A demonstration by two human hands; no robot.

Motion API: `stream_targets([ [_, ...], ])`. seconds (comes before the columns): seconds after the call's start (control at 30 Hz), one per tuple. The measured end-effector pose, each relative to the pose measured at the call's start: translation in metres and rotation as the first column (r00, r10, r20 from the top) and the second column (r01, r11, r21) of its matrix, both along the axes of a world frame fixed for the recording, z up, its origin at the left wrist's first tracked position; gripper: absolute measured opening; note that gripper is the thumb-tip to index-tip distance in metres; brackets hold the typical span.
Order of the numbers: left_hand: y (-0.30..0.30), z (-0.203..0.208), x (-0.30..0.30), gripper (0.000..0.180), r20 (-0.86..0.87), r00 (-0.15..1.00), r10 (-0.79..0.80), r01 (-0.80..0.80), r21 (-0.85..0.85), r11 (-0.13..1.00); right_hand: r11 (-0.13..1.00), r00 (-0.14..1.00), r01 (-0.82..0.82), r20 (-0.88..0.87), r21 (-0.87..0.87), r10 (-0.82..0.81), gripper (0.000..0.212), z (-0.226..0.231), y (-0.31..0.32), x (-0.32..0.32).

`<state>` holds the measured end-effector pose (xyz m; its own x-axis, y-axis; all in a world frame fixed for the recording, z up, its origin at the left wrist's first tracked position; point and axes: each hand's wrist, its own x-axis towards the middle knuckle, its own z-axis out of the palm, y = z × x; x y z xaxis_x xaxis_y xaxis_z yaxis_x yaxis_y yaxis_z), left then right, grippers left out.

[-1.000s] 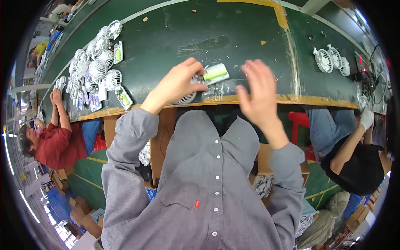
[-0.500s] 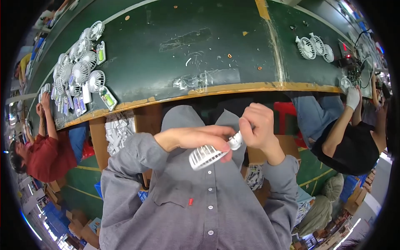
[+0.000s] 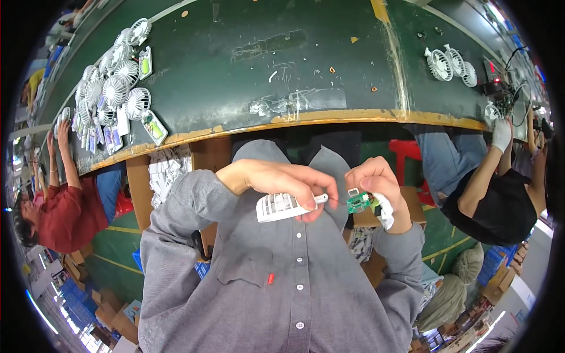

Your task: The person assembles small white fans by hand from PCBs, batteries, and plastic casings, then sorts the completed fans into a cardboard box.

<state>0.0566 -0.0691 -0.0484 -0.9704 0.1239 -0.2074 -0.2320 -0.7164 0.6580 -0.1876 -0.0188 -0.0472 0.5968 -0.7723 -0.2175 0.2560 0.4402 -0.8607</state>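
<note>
- what did each hand hold?
- the left hand [image 3: 272, 178] was curled over a white fan head [image 3: 276, 207], its stem [image 3: 321, 199] poking out to the right. the right hand [image 3: 381, 183] was closed about a small green circuit board [image 3: 357, 203] and a white casing piece [image 3: 385, 213].
- so neither hand was spread wide?
- no, both were narrowed on their parts.
- how was that best handled, in your view?
- gently, i thought. the board seemed to want a grip by its edges, with no squeezing on the small components, and the fan head a light hold that didn't press the cage in. i'd have said the two hands were better off close together, so that no lead could be tugged.
- was there a lead between them?
- something thin seemed to cross the gap, but it was too fine to tell.
- and where did the parts lie?
- above the lap, in front of the grey shirt [image 3: 253, 259], on the person's side of the table edge [image 3: 329, 116]. the fan head sat under the left hand's fingers; the board stuck out from the right hand toward the stem, near it but apart.
</note>
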Motion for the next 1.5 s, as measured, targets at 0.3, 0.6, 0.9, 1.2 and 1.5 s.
stream_targets([
  [0.3,0.014,-0.006,-0.009,0.050,-0.225,0.815,0.534,-0.535,-0.645,0.546,0.845,0.766,0.128,0.490,0.519,-0.417,0.038,-0.024,0.034,0.003],
  [0.6,0.027,0.021,-0.050,0.044,-0.409,0.681,0.607,-0.649,-0.721,0.243,0.915,0.908,0.286,0.224,0.286,-0.354,0.038,0.005,0.042,-0.011],
  [0.9,0.016,0.016,-0.045,0.023,-0.340,0.843,0.417,-0.481,-0.824,0.299,0.967,0.975,0.220,0.015,0.127,-0.224,0.034,0.022,0.040,-0.012],
  [1.2,0.034,0.032,-0.025,0.024,-0.061,0.914,0.400,-0.392,-0.382,0.837,0.947,0.989,-0.147,0.039,0.285,0.142,0.019,0.044,0.036,-0.014],
  [1.5,0.030,0.051,-0.013,0.020,0.035,0.880,0.474,-0.428,-0.372,0.823,0.940,0.981,-0.192,0.046,0.283,0.187,0.018,0.053,0.027,0.002],
])
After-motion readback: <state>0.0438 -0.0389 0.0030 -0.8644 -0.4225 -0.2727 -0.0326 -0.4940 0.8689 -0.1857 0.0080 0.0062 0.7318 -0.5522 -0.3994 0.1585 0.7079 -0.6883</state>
